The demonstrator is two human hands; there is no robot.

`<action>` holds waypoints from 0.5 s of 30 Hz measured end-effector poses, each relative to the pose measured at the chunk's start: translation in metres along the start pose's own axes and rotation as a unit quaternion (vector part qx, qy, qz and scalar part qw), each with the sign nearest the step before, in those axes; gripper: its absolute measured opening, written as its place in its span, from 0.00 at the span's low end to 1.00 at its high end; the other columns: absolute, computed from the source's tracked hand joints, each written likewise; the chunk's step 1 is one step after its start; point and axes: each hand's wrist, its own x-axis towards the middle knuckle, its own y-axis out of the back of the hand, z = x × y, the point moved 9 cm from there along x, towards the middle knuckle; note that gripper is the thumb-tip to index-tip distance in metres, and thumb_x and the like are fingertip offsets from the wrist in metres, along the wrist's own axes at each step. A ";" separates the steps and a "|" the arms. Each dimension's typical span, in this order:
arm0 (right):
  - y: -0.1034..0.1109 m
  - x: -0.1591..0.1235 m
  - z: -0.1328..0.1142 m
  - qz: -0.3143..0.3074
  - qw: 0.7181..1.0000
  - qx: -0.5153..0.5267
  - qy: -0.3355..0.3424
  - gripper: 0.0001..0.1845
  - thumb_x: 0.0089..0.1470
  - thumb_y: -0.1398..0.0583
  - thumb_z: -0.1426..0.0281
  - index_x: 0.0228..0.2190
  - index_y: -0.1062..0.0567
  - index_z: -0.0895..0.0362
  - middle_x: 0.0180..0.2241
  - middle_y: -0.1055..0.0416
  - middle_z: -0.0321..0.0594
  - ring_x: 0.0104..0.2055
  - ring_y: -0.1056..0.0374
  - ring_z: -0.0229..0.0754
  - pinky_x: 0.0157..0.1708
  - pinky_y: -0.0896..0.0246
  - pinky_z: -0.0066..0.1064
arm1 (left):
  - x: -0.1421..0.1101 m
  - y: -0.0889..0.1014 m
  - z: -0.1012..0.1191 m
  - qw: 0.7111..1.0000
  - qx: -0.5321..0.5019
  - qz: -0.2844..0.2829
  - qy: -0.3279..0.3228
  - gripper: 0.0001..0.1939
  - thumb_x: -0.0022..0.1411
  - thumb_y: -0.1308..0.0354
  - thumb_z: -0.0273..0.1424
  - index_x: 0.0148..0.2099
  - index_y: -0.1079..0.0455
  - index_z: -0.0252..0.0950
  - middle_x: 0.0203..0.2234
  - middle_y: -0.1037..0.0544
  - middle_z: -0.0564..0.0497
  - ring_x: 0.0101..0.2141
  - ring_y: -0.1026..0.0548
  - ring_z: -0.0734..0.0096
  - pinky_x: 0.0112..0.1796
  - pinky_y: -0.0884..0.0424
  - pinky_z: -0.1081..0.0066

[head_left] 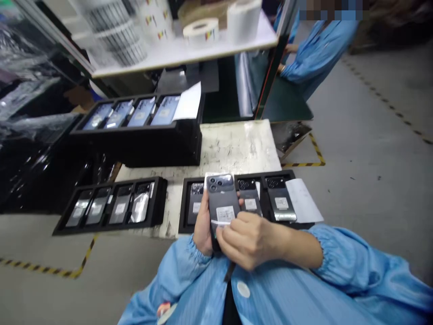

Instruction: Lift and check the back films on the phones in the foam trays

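Observation:
A dark grey smartphone [221, 194], camera side up with a white label on its back, is held in front of my body. My left hand [202, 228] grips it from the left and beneath, some fingertips showing at its right edge. Over the phone's lower end, my right hand [250, 237] is closed with its fingers curled together. Whatever its fingertips pinch, if anything, is hidden. A pale strip or glare shows beside them. Behind the phone lies a black tray [182, 216] with similar phones in its slots, partly covered by my hands.
Another black tray of phones [162, 203] lies left. Stacked trays [162, 146] with blue-faced phones and a white sheet [189, 101] stand behind on the worn table [237, 140]. Label rolls [201, 30] sit on a shelf [182, 61]. A paper [304, 198] lies right. A person in blue [313, 54] is beyond.

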 end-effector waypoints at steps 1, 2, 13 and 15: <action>-0.001 -0.001 -0.001 0.000 1.000 0.004 -0.002 0.07 0.50 0.44 0.75 0.23 0.30 0.62 0.19 0.40 0.35 0.18 0.43 0.36 0.16 0.55 0.31 | 0.000 -0.001 -0.001 1.000 -0.007 -0.002 0.000 0.35 0.61 0.54 0.54 0.51 0.30 0.26 0.40 0.22 0.38 0.39 0.22 0.62 0.44 0.28 0.66; -0.002 -0.002 -0.002 0.002 1.000 0.008 -0.005 0.07 0.50 0.45 0.74 0.23 0.30 0.62 0.19 0.41 0.34 0.18 0.43 0.36 0.16 0.56 0.31 | 0.001 -0.001 -0.002 1.000 -0.010 0.005 -0.001 0.34 0.61 0.54 0.52 0.50 0.29 0.26 0.39 0.22 0.38 0.38 0.22 0.61 0.44 0.28 0.65; -0.049 -0.064 0.082 0.010 0.939 0.134 -0.318 0.22 0.53 0.42 0.52 0.35 0.26 0.59 0.32 0.27 0.41 0.33 0.30 0.38 0.30 0.36 0.27 | 0.021 0.043 0.014 0.982 0.095 0.127 -0.099 0.07 0.57 0.46 0.28 0.33 0.29 0.30 0.24 0.22 0.45 0.32 0.21 0.60 0.39 0.26 0.63; -0.073 -0.107 0.122 -0.053 0.847 0.130 -0.514 0.21 0.53 0.38 0.57 0.43 0.26 0.60 0.42 0.27 0.45 0.44 0.30 0.41 0.42 0.35 0.29 | 0.029 0.058 0.017 0.968 0.148 0.160 -0.124 0.09 0.57 0.46 0.30 0.35 0.28 0.28 0.23 0.23 0.45 0.31 0.22 0.60 0.38 0.26 0.62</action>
